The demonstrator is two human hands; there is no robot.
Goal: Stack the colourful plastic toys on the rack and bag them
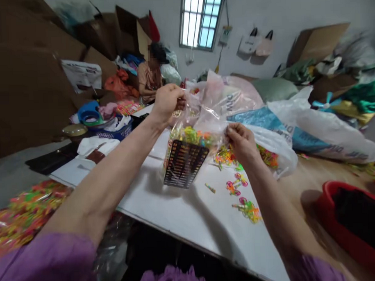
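Observation:
Above the white table hangs a clear plastic bag, its top stretched between my two hands. My left hand pinches one upper corner; my right hand grips the other side, fingers closed. Inside the bag's lower part is a black slotted basket, tilted, with small bright yellow, green and orange plastic pieces at its top. Beneath my right forearm, loose colourful pieces lie on the tabletop. One small piece rests apart from them, near the basket's shadow.
A red tub with dark contents stands at the right. White and blue sacks lie behind it. Filled bags of coloured pieces are at the lower left. A blue basket sits back left, and another person sits beyond.

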